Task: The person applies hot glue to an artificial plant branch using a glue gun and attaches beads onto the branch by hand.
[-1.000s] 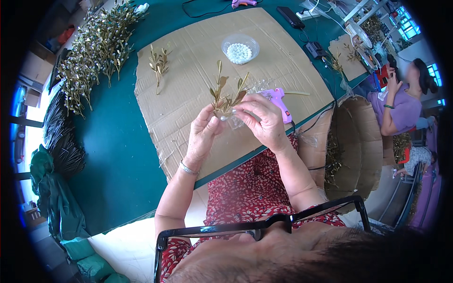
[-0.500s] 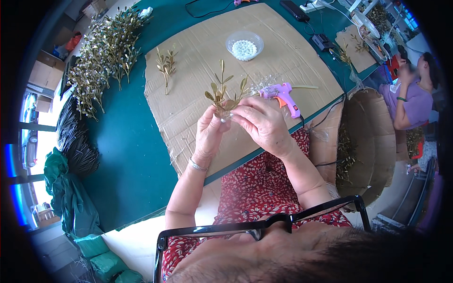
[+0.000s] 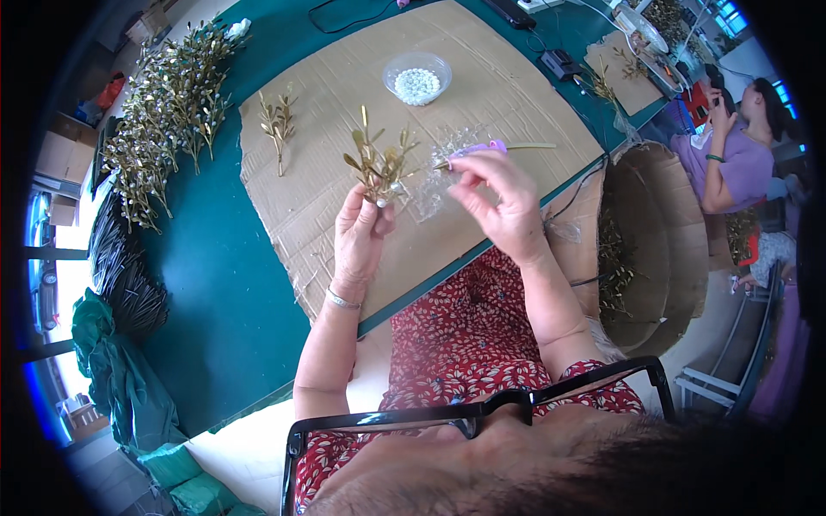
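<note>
My left hand (image 3: 361, 241) pinches the stems of a gold-leaved sprig (image 3: 373, 168), held upright above the cardboard. A white bead shows low on the sprig by the fingertips. To the right, my right hand (image 3: 506, 202) has thumb and fingers drawn together at the nozzle end of a lilac glue gun (image 3: 496, 145). Most of the gun is hidden behind this hand. Something small and dark gold seems to stick out at its fingertips, too small to name. Clear glue strings (image 3: 430, 193) lie in a tangle between the two hands.
A cardboard sheet (image 3: 323, 95) covers much of the green table (image 3: 202, 335). On it are a clear bowl (image 3: 394, 84) of white beads and another gold sprig (image 3: 277, 127). Many sprigs (image 3: 163, 120) are heaped at left. Right stands a cardboard drum (image 3: 662, 232); beyond it sits a person (image 3: 727, 172).
My right hand has left the sprig and moved right, over the glue gun. My left hand still holds the sprig. The whole view has shifted slightly.
</note>
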Motion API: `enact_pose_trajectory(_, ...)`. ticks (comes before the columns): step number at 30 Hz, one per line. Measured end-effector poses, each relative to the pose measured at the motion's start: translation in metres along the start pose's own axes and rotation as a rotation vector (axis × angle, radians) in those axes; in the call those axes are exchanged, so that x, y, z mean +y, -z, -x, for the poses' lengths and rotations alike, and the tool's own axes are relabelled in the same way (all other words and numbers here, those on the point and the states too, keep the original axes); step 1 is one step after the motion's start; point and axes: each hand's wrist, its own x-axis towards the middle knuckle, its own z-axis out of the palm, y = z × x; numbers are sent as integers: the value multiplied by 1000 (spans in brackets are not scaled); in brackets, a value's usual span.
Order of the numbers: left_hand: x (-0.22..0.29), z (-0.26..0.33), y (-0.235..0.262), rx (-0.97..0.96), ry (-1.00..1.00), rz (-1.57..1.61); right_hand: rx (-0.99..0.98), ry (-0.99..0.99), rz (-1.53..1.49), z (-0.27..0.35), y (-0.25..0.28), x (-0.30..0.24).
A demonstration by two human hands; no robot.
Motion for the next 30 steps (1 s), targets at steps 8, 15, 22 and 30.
enact_pose_trajectory(8,7,-6,-10,17,-34,-20,-195,-680,431,42,40,81)
enact_pose_trajectory(15,8,-4,-10,27,-48,-63,-283,-853,164,35,49,114)
enact_pose_trajectory(22,8,-2,-9,73,-35,-157,-21,-578,-664,42,59,31)
enact_pose_trajectory(30,8,-4,-15,58,-110,-393,-90,-632,-817,54,51,6)
